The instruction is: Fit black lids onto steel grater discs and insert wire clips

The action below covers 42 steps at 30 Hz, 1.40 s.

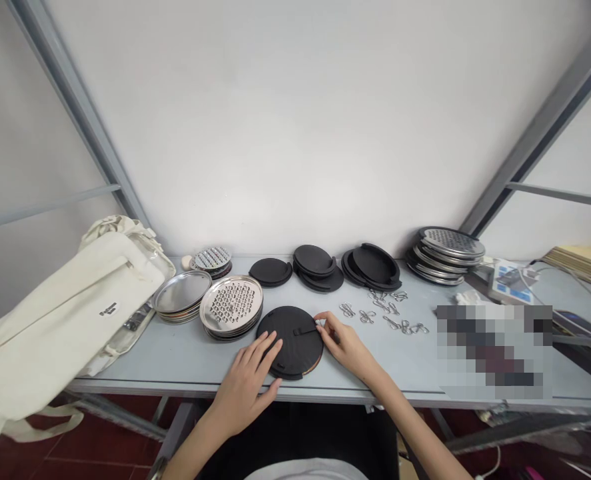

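A round black holder (295, 357) lies face down near the table's front edge, with a narrow slot or tab on its back and a coppery sliver showing at its lower right rim. My left hand (248, 377) rests across its left side, fingers stretched out and pressing lightly on it. At the right rim, the thumb and fingertips of my right hand (342, 343) are pinched together beside the slot; a small shiny bit shows there, too small to name. To the right lie several bent wire clips (366, 317). Just left of the holder is a stack of round metal grater discs (232, 307).
Plain metal discs (182, 292) and more graters (213, 259) stand at left, by a cream bag (70, 300). Black holders (315, 260) line the back. Assembled graters (448, 247) are stacked at right, near a blue-and-white box (515, 283) and a blurred-out patch.
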Tool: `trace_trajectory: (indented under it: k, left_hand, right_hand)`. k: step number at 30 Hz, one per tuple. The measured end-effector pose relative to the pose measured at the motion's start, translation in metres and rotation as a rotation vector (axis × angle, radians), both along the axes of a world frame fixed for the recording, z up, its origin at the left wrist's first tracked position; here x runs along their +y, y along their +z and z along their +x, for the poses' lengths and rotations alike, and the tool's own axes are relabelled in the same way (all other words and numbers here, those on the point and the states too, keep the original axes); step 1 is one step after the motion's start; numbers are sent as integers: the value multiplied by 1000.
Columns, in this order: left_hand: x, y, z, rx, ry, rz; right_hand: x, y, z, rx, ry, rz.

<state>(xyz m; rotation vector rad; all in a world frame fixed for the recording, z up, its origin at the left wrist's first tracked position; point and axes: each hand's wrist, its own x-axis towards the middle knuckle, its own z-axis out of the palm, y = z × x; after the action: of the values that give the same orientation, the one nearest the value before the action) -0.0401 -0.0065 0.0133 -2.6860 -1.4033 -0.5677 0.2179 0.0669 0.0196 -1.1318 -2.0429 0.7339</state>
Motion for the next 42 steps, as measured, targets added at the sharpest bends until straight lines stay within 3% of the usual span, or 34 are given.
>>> trace_trajectory:
  k: [16,23,32,42]
  left_hand:
    - [0,0,0,-16,0,14]
    - [-1,1,0,-23,-4,15]
    - [0,0,-1,-24,-8,26]
    - [-1,1,-1,-17,-4,33]
  right_hand:
    - [1,-2,-1,27,-80,35]
    - [1,-5,-1,13,-52,-4]
    - [-2,6,-3,13,-12,1]
    - [-4,1,-2,-26,-43,59]
